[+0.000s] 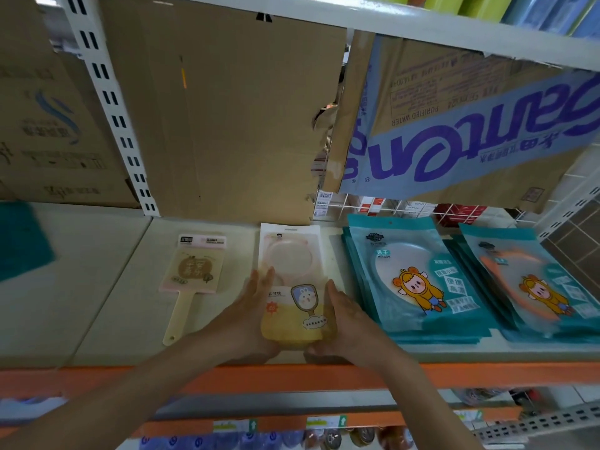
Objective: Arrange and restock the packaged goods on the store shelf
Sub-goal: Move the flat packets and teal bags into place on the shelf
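On the shelf [113,287], left hand [251,308] and right hand [345,318], fingers straight, flanked the pack [292,287]; uneven pushing might skew it.

Flat, soft light here, a touch dim beneath the upper shelf [422,30], no harsh glare. The wide-angle lens bends the upright [107,102] and the shelf [487,373] edge. Packs [418,287] at right smear with blur, and the far-left corner is mushy too.

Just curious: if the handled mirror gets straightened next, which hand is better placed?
Probably left. The left hand lies along the left edge of the yellow pack, beside the handled mirror; the right hand is on its far side.
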`<state>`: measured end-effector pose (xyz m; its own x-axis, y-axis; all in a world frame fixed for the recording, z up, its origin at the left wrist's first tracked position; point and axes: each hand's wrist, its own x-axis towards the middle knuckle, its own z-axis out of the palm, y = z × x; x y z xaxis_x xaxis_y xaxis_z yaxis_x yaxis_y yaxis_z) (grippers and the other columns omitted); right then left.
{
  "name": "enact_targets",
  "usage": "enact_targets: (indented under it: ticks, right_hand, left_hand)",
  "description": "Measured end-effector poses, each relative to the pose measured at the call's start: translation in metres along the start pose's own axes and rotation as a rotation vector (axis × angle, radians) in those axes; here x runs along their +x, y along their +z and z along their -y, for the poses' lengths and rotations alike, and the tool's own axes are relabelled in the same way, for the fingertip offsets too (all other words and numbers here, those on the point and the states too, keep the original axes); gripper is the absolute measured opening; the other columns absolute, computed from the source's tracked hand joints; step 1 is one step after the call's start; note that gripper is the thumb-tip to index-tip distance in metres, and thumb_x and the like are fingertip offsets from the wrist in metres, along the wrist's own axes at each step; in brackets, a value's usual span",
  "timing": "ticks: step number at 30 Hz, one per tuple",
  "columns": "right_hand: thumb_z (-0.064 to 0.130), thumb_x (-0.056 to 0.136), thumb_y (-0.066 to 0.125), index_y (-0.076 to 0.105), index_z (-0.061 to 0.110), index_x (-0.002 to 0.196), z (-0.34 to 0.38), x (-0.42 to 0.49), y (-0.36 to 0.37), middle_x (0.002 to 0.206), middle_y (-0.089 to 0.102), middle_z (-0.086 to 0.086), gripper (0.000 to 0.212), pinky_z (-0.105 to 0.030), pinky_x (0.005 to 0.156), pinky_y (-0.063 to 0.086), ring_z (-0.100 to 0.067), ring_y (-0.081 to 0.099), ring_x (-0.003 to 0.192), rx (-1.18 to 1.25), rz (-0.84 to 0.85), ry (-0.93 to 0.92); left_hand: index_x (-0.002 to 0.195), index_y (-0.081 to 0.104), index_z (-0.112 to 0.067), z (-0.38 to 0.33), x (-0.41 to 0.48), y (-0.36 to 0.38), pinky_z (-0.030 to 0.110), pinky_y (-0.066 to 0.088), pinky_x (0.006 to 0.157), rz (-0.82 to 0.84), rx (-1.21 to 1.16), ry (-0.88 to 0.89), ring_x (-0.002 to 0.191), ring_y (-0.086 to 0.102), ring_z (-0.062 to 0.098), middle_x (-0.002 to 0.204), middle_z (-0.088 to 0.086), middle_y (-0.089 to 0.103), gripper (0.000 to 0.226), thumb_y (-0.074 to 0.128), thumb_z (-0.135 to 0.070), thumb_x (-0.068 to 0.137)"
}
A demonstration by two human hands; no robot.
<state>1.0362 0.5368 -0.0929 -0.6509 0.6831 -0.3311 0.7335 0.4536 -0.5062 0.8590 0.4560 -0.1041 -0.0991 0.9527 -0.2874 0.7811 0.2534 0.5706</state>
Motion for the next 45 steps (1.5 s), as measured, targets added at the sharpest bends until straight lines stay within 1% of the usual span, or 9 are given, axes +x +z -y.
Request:
enact_targets:
  ticks: [5,7,9,12,15,22,26,35,45]
  right_hand:
    - [0.044,0.07,0.076,-0.017,0.019,0.146,-0.002,-0.001,-0.006,0.157,0.007,0.008,0.123,-0.03,0.116,0.017,-0.013,0.009,0.144,0.112,0.027,-0.023]
    - [0.04,0.071,0.076,-0.013,0.024,0.147,-0.001,-0.001,-0.011,0.156,0.009,0.009,0.119,-0.028,0.115,0.018,-0.011,0.012,0.143,0.183,-0.003,-0.038]
    - [0.039,0.073,0.075,-0.008,0.026,0.149,0.002,-0.001,-0.019,0.156,0.01,0.01,0.113,-0.026,0.113,0.018,-0.01,0.012,0.142,0.21,-0.054,-0.067]
    - [0.037,0.076,0.073,-0.003,0.025,0.149,0.008,0.005,-0.029,0.155,0.012,0.008,0.106,-0.028,0.113,0.018,-0.012,0.012,0.142,0.193,-0.11,-0.14]
    - [0.036,0.079,0.071,0.003,0.023,0.149,0.02,0.019,-0.03,0.153,0.019,0.002,0.099,-0.029,0.112,0.022,-0.017,0.017,0.141,0.107,-0.155,-0.232]
    - [0.043,0.084,0.063,0.0,0.017,0.149,0.085,0.051,-0.019,0.157,0.007,-0.002,0.094,-0.034,0.117,0.011,-0.017,0.007,0.144,-0.122,-0.118,-0.361]
    - [0.044,0.086,0.06,0.005,0.016,0.149,0.132,0.064,-0.009,0.157,0.01,-0.001,0.088,-0.034,0.114,0.012,-0.018,0.009,0.143,-0.193,-0.117,-0.432]
    - [0.046,0.087,0.058,0.004,0.015,0.149,0.267,0.084,0.06,0.157,0.011,-0.005,0.088,-0.032,0.116,0.014,-0.018,0.012,0.144,-0.175,-0.089,-0.442]
    - [0.036,0.087,0.061,0.02,0.015,0.147,0.394,0.103,0.121,0.148,0.033,-0.005,0.075,-0.028,0.107,0.025,-0.022,0.03,0.135,-0.125,-0.054,-0.478]
  left_hand:
    - [0.137,-0.033,-0.033,-0.003,-0.003,-0.015,0.04,0.017,0.116,0.133,-0.041,-0.011,0.142,-0.018,0.018,0.146,-0.005,-0.038,0.143,0.077,-0.062,0.051]
    - [0.14,-0.027,-0.035,-0.003,-0.001,-0.03,0.044,0.011,0.117,0.11,-0.069,0.005,0.14,-0.019,0.013,0.145,-0.013,-0.037,0.152,0.06,-0.086,0.028]
    - [0.144,-0.018,-0.036,0.0,0.002,-0.045,0.044,0.009,0.117,0.007,-0.033,0.045,0.138,-0.016,0.006,0.143,-0.022,-0.031,0.144,0.05,-0.093,0.03]
    - [0.147,-0.008,-0.032,0.006,0.005,-0.064,0.038,0.008,0.115,-0.204,0.168,0.094,0.143,-0.008,0.01,0.153,-0.013,-0.018,0.11,0.062,-0.066,0.068]
    - [0.148,0.0,-0.025,0.021,0.002,-0.079,0.029,0.006,0.113,-0.305,0.172,0.061,0.143,-0.004,0.01,0.156,-0.008,-0.008,0.094,0.063,-0.048,0.081]
    - [0.148,0.004,-0.024,0.069,-0.039,-0.105,0.021,0.003,0.11,-0.376,0.204,-0.063,0.143,0.0,0.011,0.156,-0.006,-0.002,0.1,0.057,-0.066,0.074]
    - [0.149,0.005,-0.023,0.104,-0.068,-0.127,0.026,0.008,0.113,-0.381,0.186,-0.146,0.144,0.0,0.013,0.157,-0.005,-0.007,0.089,0.06,-0.048,0.083]
    - [0.148,0.007,-0.022,0.219,-0.152,-0.204,0.026,0.008,0.115,-0.382,0.227,-0.163,0.144,0.006,0.015,0.156,-0.003,0.002,0.085,0.057,-0.048,0.084]
    - [0.149,0.01,-0.02,0.329,-0.242,-0.268,0.027,0.011,0.115,-0.399,0.241,-0.268,0.143,0.009,0.016,0.157,0.003,0.005,0.088,0.055,-0.054,0.081]
